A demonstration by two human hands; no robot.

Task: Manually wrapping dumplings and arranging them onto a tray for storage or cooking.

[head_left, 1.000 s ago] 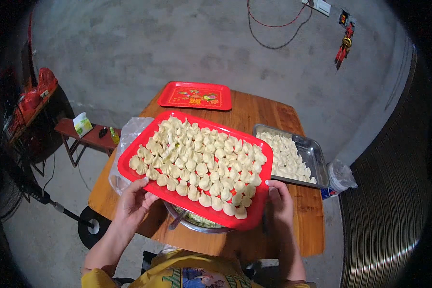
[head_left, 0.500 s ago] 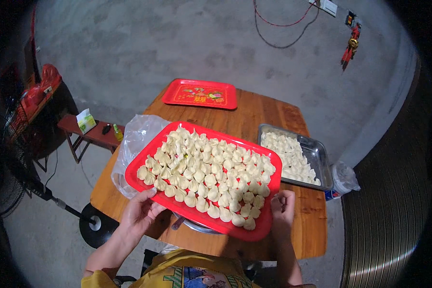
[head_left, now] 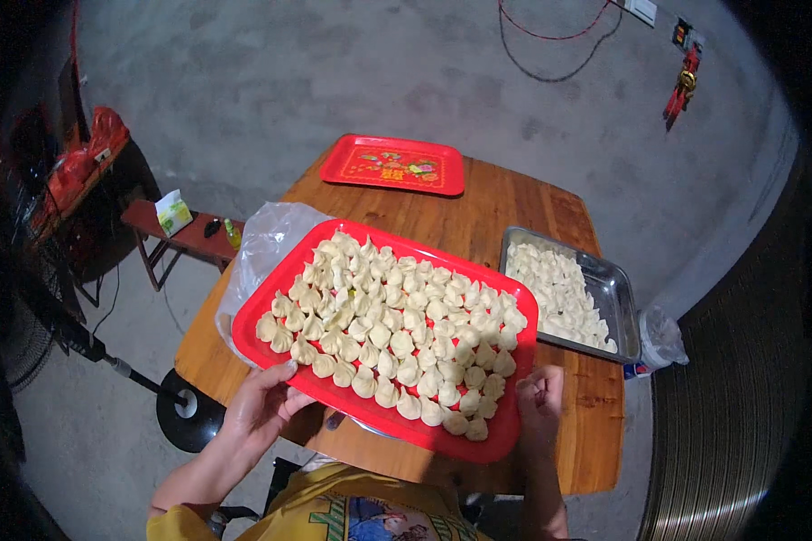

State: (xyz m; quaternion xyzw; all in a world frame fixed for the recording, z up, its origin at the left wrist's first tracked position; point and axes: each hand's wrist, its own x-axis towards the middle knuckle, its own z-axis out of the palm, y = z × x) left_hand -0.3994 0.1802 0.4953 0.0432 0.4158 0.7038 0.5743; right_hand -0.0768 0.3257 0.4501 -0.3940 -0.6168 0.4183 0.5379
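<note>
Looked rather dim overall, with a cool grey cast across the wall. Came from outside the view, seemingly overhead. Shone brightest on the pale dumplings, bleaching some of their folds. Lit the left hand clearly but left the right hand in shade. Cast a dark shadow over the near right corner of the red tray and onto the table below. Glinted along the steel pan and streaked pale across the lower ribbed shutter. Sank into murk around the fan at left. Bowed straight edges toward the rim, ended in black rounded corners, and softened finer detail there.
</note>
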